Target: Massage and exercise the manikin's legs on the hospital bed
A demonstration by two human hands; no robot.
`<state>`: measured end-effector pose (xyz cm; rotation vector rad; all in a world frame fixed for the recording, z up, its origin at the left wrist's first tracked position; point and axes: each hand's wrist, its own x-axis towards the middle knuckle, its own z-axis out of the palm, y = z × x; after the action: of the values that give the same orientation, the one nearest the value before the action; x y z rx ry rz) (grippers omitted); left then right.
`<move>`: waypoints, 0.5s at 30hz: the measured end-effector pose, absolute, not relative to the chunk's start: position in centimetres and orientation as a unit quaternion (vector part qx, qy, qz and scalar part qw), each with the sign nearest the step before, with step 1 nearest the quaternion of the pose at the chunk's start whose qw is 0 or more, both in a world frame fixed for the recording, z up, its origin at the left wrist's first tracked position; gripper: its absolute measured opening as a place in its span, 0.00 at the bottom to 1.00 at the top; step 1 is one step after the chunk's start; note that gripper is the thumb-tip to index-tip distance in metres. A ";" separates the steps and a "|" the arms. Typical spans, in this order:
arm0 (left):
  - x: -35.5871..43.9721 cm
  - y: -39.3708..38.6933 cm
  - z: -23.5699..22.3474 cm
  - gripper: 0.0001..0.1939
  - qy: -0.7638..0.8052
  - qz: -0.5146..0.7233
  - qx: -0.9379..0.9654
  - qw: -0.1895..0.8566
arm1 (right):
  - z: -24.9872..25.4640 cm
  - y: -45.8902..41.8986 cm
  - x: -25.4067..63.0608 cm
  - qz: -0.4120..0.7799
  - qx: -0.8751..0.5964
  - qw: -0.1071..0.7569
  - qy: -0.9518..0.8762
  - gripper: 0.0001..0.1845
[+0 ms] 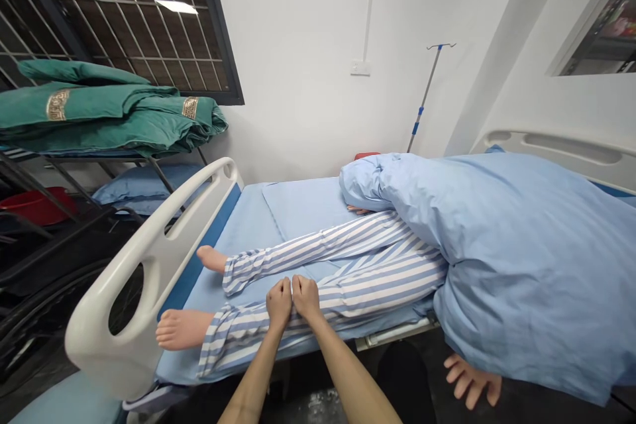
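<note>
The left hand (279, 303) and the right hand (306, 298) are placed side by side, just touching, on the blue-and-white striped trouser leg (368, 298) of a patient manikin (342, 258). Both are half closed, with the fingers curled downward onto the shin, though whether the cloth is actually gripped cannot be told from this angle. The near bare foot (181, 330) is seen just left of the hands, and the far bare foot (211, 258) lies beyond it, the legs being slightly apart. The manikin is stretched along a hospital bed (its sheet (248, 238) is pale blue) and is covered from the thighs upward by a blue duvet (517, 265), from under which a limp manikin hand (472, 379) hangs over the near side. A white moulded footboard (134, 278) stands beyond the feet, and a white headboard (551, 152) is seen at the far end. An IV pole (424, 99) stands against the wall. Green folded blankets (99, 109) and a blue pillow (144, 189) are stored on a metal rack (124, 162), with a red basin (34, 205) beside it.
</note>
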<state>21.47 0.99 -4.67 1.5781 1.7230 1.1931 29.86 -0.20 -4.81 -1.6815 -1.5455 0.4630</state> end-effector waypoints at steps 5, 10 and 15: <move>23.3 1.6 -3.0 0.19 0.587 0.511 0.488 0.395 | -5.4 0.3 30.3 0.218 -0.626 0.490 -0.565 0.27; 24.8 1.7 -3.3 0.19 0.596 0.515 0.480 0.386 | -5.6 0.6 30.6 0.265 -0.593 0.562 -0.512 0.25; 24.5 1.1 -4.6 0.20 0.607 0.460 0.585 0.280 | -5.1 0.5 30.6 0.265 -0.603 0.548 -0.516 0.26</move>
<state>24.52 1.09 -4.59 1.5680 1.6269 1.2321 30.58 0.50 -5.15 -1.4277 -1.2227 0.6283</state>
